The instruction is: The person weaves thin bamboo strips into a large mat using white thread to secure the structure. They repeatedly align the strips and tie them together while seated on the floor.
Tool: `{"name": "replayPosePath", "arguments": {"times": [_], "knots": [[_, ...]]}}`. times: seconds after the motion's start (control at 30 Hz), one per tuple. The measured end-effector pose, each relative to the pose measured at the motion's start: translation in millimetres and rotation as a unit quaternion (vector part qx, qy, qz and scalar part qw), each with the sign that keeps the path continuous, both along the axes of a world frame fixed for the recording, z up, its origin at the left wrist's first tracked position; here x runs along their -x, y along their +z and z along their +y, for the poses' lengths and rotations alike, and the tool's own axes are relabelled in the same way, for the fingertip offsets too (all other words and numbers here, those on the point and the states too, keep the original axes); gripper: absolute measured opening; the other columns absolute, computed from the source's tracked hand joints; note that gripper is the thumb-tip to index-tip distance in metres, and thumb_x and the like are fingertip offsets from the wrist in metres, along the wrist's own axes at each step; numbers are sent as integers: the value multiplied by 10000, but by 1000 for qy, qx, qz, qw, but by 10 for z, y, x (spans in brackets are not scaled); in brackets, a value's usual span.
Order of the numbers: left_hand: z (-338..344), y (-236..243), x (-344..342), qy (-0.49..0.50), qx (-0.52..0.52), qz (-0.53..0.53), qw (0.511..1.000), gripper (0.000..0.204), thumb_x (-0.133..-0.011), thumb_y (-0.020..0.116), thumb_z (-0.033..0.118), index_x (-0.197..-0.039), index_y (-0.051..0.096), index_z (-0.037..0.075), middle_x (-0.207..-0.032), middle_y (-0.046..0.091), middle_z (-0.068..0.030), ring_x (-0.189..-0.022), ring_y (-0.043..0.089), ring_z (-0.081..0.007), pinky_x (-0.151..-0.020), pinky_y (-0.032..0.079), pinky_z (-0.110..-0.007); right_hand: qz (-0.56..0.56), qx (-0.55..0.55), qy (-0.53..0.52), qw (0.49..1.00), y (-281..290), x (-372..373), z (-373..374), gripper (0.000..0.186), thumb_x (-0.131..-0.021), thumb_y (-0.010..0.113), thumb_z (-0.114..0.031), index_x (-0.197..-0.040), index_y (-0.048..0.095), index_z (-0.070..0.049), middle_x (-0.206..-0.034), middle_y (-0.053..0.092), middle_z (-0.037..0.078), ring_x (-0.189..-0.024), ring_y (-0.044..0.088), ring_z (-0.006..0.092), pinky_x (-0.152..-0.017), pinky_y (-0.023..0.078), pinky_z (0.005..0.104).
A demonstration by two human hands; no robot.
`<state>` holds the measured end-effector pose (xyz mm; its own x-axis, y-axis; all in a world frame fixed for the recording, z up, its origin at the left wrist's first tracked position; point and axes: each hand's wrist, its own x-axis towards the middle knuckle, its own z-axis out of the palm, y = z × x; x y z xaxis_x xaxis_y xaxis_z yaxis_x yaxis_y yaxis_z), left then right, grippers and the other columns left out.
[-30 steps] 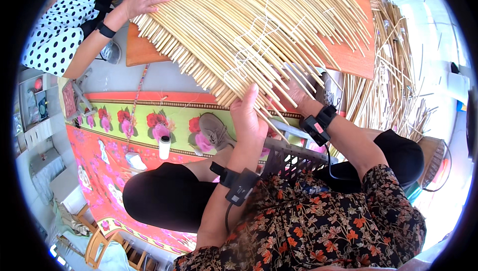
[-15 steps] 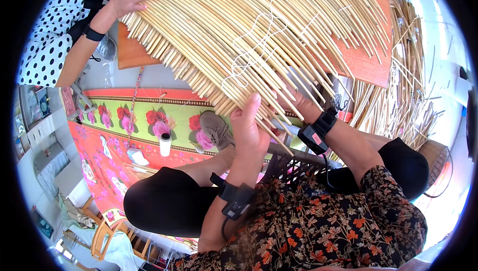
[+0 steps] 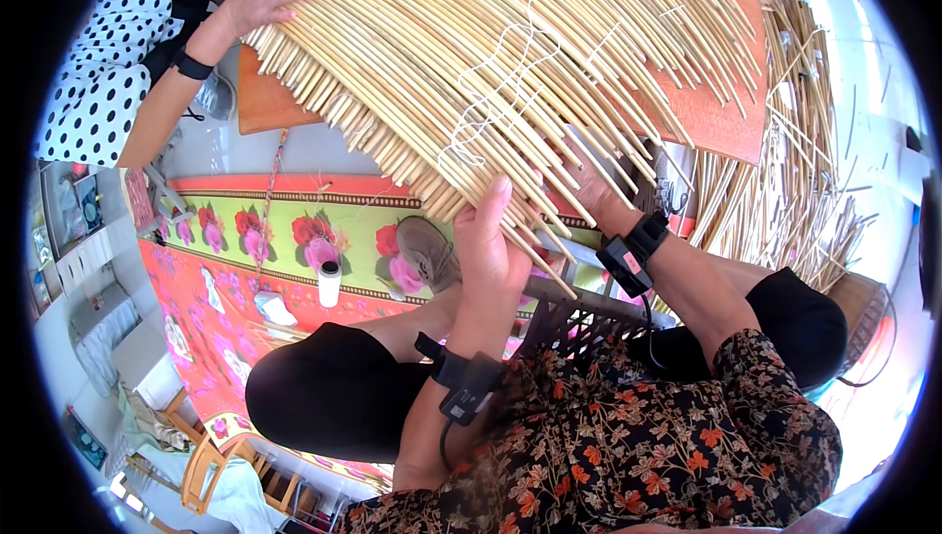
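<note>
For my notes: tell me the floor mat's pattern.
Mat: green band with pink and red flowers, red beyond; head view.
</note>
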<state>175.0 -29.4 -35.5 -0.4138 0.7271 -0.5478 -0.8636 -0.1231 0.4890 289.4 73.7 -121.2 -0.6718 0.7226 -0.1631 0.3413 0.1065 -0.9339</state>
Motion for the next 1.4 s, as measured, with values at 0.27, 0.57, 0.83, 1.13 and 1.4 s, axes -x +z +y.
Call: {"name": "replayPosePath", "arguments": {"times": [0.27, 0.57, 0.83, 1.13, 1.4], "knots": [[-42, 25, 3, 9, -3, -3, 1000, 328, -964, 646, 39, -1290, 612, 34, -1144, 707, -116, -1026, 701, -239, -899, 607, -380, -5, -189, 84, 978, 101, 1, 124, 471, -925, 721, -420, -1295, 661, -135, -1203, 684, 143, -1051, 647, 347, -877, 549, 480], [-14, -16, -18, 20, 22, -16, 999, 334, -961, 662, 55, -1290, 606, 65, -1163, 694, -92, -1037, 692, -230, -851, 610, -367, 274, 624, -264, 682, -99, -86, 101, 333, -980, 714, -155, -1291, 623, -78, -1224, 676, 92, -1099, 654, 209, -857, 589, 348], [20, -16, -16, 9, 5, 7, 1000, 313, -964, 670, 76, -1271, 609, 63, -1116, 703, -96, -975, 701, -213, -765, 614, -351, 414, 592, -288, 628, -215, 42, 60, 169, -1035, 618, -159, -1095, 590, -3, -816, 620, 55, -619, 563, 106, -597, 562, 236], [23, 2, -8, 21, 13, 1, 1000, 312, -971, 651, 43, -1281, 613, 33, -1151, 702, -94, -989, 699, -195, -772, 595, -360, 364, 579, -351, 639, -286, 22, 12, 201, -1057, 567, -187, -957, 604, -17, -904, 675, 84, -832, 700, 185, -750, 643, 321], [30, 22, -9, 16, 14, -8, 1000, 305, -955, 693, 75, -1251, 634, 31, -1138, 709, -95, -966, 715, -210, -787, 605, -359, 203, 367, -445, 791, -906, -437, -161, 275, -1085, 438, -189, -1284, 561, -45, -1221, 666, 174, -1112, 684, 315, -984, 583, 502]]}}
